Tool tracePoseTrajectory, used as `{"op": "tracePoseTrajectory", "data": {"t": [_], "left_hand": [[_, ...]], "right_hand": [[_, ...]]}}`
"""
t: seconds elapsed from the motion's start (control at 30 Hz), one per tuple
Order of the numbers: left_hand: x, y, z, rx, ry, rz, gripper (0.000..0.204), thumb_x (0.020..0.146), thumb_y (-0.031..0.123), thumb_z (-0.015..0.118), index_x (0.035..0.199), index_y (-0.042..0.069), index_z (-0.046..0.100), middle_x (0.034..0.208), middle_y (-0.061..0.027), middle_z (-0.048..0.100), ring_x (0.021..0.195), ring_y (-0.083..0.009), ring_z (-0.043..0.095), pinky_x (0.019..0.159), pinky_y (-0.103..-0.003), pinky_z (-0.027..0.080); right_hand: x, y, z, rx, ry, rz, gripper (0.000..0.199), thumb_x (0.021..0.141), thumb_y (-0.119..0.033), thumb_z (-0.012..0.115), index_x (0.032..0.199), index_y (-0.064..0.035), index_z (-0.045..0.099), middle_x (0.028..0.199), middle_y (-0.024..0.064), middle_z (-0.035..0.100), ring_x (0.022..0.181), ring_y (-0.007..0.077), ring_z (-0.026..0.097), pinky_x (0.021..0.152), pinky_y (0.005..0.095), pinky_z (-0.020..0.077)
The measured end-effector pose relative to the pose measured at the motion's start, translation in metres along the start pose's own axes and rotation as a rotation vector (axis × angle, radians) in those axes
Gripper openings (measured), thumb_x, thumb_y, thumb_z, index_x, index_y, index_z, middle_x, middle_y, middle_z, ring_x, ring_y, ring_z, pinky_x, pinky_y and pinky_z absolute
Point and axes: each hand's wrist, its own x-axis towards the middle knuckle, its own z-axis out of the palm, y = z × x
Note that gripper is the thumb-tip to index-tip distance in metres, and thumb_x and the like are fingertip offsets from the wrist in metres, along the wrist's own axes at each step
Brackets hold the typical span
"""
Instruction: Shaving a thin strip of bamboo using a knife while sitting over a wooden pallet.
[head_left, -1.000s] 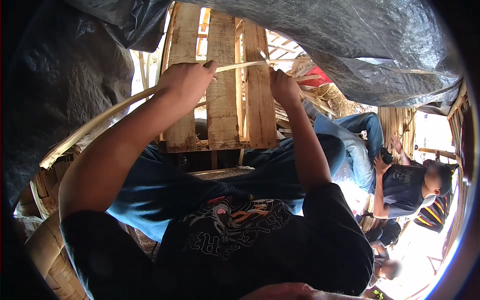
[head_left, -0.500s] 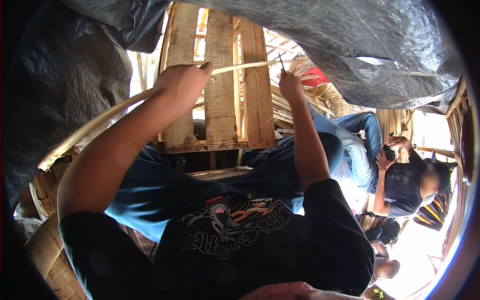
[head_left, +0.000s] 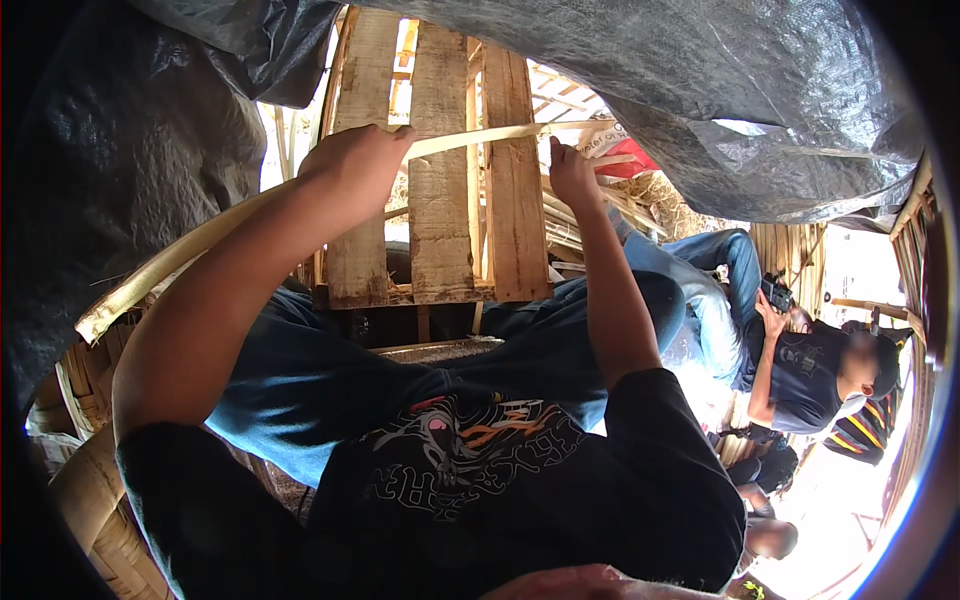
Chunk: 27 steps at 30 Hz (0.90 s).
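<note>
A long pale strip, apparently split bamboo (head_left: pixel 470 138), slants across in front of me, its thick cut end low at the far left and its thin end up at the right. My left hand (head_left: pixel 352 162) is closed around it near the middle, with the thumb along the top. My right hand (head_left: pixel 573 175) is closed just below the strip's thinner part. The thin knife in that fist shows in the earlier picture; now its blade is hard to make out against the strip. Behind the strip stand upright wooden planks (head_left: pixel 440 220).
Dark plastic sheeting (head_left: pixel 760 110) hangs overhead and at the left (head_left: pixel 130 170). Split sticks (head_left: pixel 570 225) lie beyond my right arm, near a red and white sack (head_left: pixel 630 158). At the right a person (head_left: pixel 810 370) sits holding a dark device (head_left: pixel 777 293); another person is below.
My right hand has shifted slightly left and up against the strip, and the knife blade no longer stands out above it. My left hand moved slightly left. The seated person's hands and device shifted.
</note>
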Motion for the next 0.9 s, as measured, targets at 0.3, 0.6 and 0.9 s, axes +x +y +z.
{"op": "tracePoseTrajectory", "data": {"t": [0.3,0.6,0.9], "left_hand": [[-0.007,-0.012,0.002,-0.12,0.033,-0.011,0.033,0.09,0.014,0.058,0.12,0.002,0.055,0.084,-0.0204,0.064,0.08,-0.036,0.066,0.071,-0.046,0.052],[-0.006,-0.006,-0.006,-0.1,-0.053,-0.068,0.026,0.091,0.015,0.058,0.113,0.001,0.055,0.088,-0.02,0.065,0.082,-0.0357,0.065,0.072,-0.047,0.052],[-0.014,-0.003,0.002,-0.055,0.007,-0.051,0.026,0.093,0.017,0.056,0.115,0.003,0.053,0.082,-0.0197,0.064,0.08,-0.0372,0.065,0.071,-0.047,0.052]], "right_hand": [[0.015,-0.012,-0.023,0.192,0.042,-0.05,0.012,0.093,-0.011,0.054,0.095,-0.0015,0.061,0.071,0.0059,0.048,0.057,0.0206,0.048,0.044,0.0315,0.0412],[0.026,-0.018,-0.037,0.003,0.179,-0.118,0.021,0.094,-0.016,0.056,0.075,-0.0078,0.054,0.064,0.0042,0.046,0.054,0.0173,0.047,0.041,0.0295,0.0392],[0.019,-0.017,-0.037,-0.183,0.186,-0.16,0.023,0.095,-0.018,0.056,0.073,-0.0102,0.052,0.062,0.001,0.046,0.053,0.0154,0.049,0.042,0.0284,0.04]]}}
